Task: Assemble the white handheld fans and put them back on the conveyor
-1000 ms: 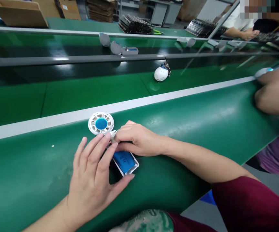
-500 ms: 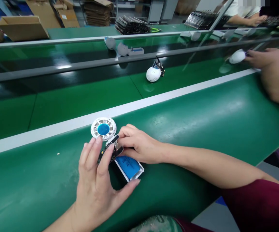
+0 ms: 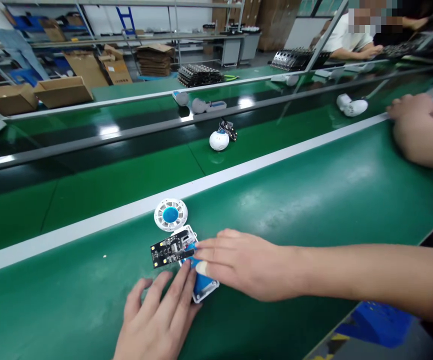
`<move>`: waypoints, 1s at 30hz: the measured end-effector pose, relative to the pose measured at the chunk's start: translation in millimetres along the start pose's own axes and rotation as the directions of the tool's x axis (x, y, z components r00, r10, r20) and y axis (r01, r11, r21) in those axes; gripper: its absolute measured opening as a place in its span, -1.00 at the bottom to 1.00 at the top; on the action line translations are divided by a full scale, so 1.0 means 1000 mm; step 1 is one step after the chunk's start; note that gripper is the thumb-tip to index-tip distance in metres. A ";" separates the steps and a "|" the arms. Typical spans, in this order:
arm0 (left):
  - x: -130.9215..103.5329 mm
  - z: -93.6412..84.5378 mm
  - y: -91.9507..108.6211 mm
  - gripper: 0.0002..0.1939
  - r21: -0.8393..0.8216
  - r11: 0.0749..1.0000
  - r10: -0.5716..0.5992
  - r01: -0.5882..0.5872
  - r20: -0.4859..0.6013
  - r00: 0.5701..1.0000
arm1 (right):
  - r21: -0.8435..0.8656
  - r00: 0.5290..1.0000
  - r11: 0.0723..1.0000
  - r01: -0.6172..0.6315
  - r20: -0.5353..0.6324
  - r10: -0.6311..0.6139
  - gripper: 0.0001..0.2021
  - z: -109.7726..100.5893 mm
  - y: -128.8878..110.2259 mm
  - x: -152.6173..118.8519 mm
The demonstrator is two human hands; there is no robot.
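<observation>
On the green mat lies a white device with a round slotted head (image 3: 171, 214) with a blue disc in its middle. Its open rectangular body (image 3: 205, 298) holds a blue battery (image 3: 206, 283). A black circuit board (image 3: 167, 250) with small yellow squares lies across the body's upper part and overhangs its left side. My left hand (image 3: 160, 310) has its fingers stretched out, with the fingertips at the body's left edge. My right hand (image 3: 242, 262) grips the body from the right, its fingertips by the board's end and its thumb over the battery.
A white round part with a black board (image 3: 219, 140) sits on the green conveyor (image 3: 156, 172) behind a white rail (image 3: 201, 185). Farther right stands another white part (image 3: 352, 106), near a co-worker's arm (image 3: 419, 125). Stacked black boards (image 3: 200, 75) and cardboard boxes (image 3: 64, 91) are at the back.
The circuit board has gone from tilted up to lying across the body. My left fingers have come down to the body's edge; my right hand has moved over the battery. The view has tipped upward.
</observation>
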State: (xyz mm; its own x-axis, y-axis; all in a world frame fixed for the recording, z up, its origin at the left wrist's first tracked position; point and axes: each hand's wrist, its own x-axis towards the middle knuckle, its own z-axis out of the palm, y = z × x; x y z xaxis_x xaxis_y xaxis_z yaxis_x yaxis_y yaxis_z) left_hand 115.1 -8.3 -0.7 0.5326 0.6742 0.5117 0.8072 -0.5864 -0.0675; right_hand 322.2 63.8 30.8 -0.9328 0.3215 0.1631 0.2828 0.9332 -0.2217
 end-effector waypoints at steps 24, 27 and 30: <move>0.001 0.014 -0.023 -0.76 -0.123 0.975 0.175 -0.183 -0.073 0.982 | 0.066 0.988 0.987 -0.145 -0.034 0.148 -0.57 0.008 -0.008 0.010; -0.001 0.021 -0.058 -0.78 -0.173 0.982 0.076 -0.078 -0.020 0.997 | 0.145 0.951 0.956 -0.254 -0.142 0.274 -0.51 -0.002 0.005 0.016; 0.003 0.029 -0.110 -0.74 -0.094 0.991 -0.088 0.100 0.123 0.988 | 0.190 0.891 0.911 -0.365 -0.211 0.401 -0.55 -0.007 0.033 0.023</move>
State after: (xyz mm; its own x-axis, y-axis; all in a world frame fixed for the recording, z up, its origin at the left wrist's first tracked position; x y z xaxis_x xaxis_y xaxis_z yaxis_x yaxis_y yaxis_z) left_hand 35.4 71.0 -17.2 0.4867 0.7733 0.4064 0.8289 -0.5557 0.0648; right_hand 311.3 103.6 33.8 -0.6710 0.6947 0.2592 0.5556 0.7026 -0.4446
